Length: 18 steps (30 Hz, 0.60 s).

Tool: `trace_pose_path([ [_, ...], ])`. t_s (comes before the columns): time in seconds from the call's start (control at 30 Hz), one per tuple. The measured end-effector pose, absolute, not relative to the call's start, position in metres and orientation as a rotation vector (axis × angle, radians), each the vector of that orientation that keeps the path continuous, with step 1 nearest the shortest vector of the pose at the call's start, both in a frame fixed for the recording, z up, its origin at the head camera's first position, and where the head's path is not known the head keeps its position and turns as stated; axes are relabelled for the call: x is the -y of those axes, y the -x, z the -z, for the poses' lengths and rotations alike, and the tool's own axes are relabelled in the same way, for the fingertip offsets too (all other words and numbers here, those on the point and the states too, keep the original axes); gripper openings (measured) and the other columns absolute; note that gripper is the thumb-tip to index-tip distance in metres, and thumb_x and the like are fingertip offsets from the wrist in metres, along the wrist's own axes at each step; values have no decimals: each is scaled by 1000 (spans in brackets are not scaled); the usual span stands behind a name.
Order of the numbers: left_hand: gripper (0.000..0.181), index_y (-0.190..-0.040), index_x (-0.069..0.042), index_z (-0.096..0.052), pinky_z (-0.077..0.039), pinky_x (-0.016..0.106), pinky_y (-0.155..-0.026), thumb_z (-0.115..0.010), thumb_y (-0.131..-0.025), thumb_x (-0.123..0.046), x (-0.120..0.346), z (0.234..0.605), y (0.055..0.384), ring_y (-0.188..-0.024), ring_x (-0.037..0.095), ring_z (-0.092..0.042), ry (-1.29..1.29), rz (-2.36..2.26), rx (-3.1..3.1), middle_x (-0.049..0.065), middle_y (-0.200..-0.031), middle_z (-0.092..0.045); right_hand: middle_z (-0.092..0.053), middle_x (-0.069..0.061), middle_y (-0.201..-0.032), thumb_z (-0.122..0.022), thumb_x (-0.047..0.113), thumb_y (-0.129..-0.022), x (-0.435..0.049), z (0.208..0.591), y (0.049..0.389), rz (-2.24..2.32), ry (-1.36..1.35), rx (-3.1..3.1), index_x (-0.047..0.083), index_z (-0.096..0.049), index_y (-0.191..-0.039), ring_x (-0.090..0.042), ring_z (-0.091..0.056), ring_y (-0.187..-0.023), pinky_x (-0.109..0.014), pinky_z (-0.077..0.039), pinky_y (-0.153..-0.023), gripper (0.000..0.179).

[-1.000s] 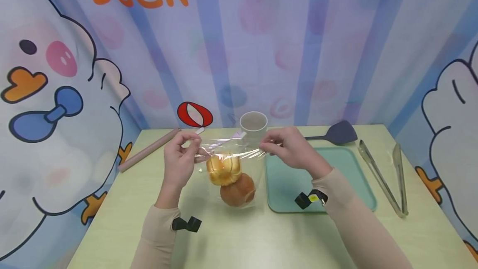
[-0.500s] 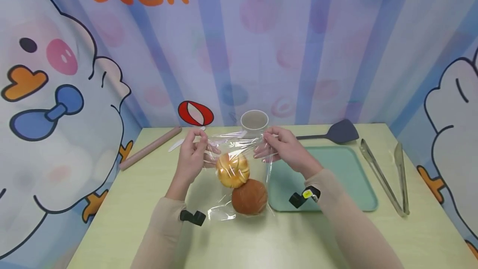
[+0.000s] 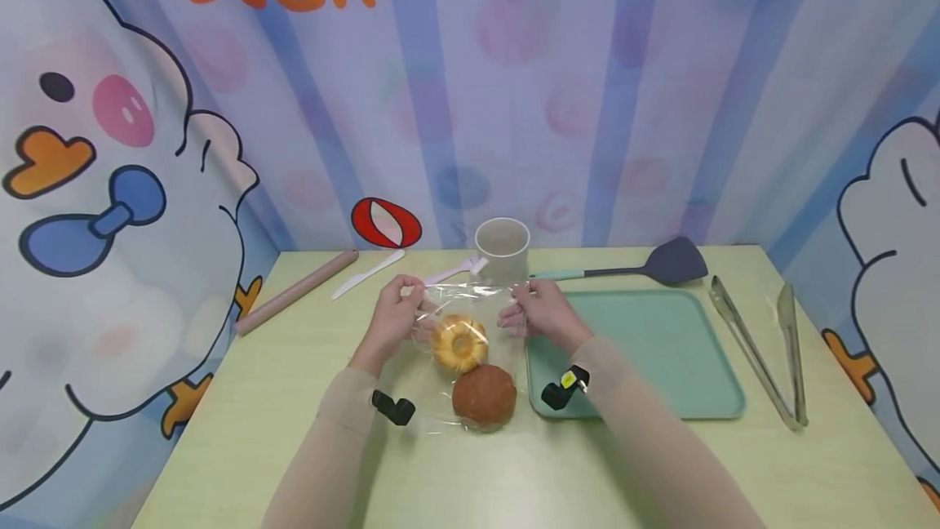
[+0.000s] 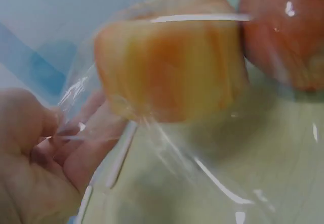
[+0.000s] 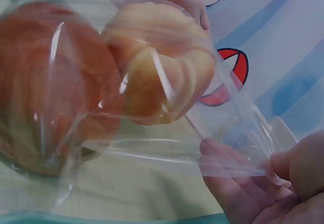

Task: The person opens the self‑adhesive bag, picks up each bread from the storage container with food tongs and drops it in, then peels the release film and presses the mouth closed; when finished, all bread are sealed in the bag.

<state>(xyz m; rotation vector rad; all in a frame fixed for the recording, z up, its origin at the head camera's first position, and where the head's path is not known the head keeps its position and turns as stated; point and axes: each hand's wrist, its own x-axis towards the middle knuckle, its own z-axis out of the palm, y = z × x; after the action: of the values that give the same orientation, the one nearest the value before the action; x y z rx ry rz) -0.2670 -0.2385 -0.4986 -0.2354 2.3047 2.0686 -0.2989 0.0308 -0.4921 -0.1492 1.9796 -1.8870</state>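
Note:
A clear plastic bag (image 3: 441, 406) holds two breads: a yellow ring-shaped bun (image 3: 459, 344) toward its mouth and a round brown bun (image 3: 485, 397) below it. My left hand (image 3: 396, 313) pinches the bag's upper left corner between thumb and fingers. At the upper right corner, my right hand (image 3: 547, 313) pinches the film the same way. The mouth edge stretches between both hands. In the left wrist view the yellow bun (image 4: 172, 62) shows through the film beside the left hand (image 4: 55, 153). In the right wrist view, the right hand (image 5: 263, 183) has thumb and fingers on the film.
A green tray (image 3: 646, 357) lies right of the bag, with metal tongs (image 3: 756, 357) beyond it. Behind stand a white cup (image 3: 503, 247) and a dark spatula (image 3: 671, 262). A rolling pin (image 3: 297, 292), white knife (image 3: 367, 274) and light purple fork (image 3: 451, 271) lie at the back left.
The left hand has moved right and the right hand slightly in, bringing them closer together. The bag has shifted right, and its buns have turned to show the yellow one's ring from above.

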Motion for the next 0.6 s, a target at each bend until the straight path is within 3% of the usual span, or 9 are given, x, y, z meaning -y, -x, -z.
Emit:
trace_pose_path([
  [0.2,27,-129,-6,-48,-60,34,-52,-44,-113,-26,236,508,275,-65,20,-74,362,-1990,-2319,19,-97,-77,-71,-31,-111,-47,15,-112,-30,495,294,1868,113,-2016,-11,-47,-132,-25,-77,-91,-37,-65,-80,33],
  [0.47,50,-149,-9,-35,-63,38,-64,-47,-112,-40,233,506,278,-78,24,-75,394,-1897,-2333,26,-125,-69,-56,-36,-141,-53,27,-110,-44,487,292,1645,145,-2143,-15,-19,-159,-40,-66,-122,-45,-59,-99,72],
  [0.6,62,-156,-11,-28,-61,39,-78,-50,-109,-46,235,505,277,-91,27,-73,378,-1769,-2425,26,-133,-64,-50,-35,-149,-54,32,-110,-60,483,294,1548,221,-2232,-12,-21,-160,-42,-64,-127,-44,-58,-101,75],
])
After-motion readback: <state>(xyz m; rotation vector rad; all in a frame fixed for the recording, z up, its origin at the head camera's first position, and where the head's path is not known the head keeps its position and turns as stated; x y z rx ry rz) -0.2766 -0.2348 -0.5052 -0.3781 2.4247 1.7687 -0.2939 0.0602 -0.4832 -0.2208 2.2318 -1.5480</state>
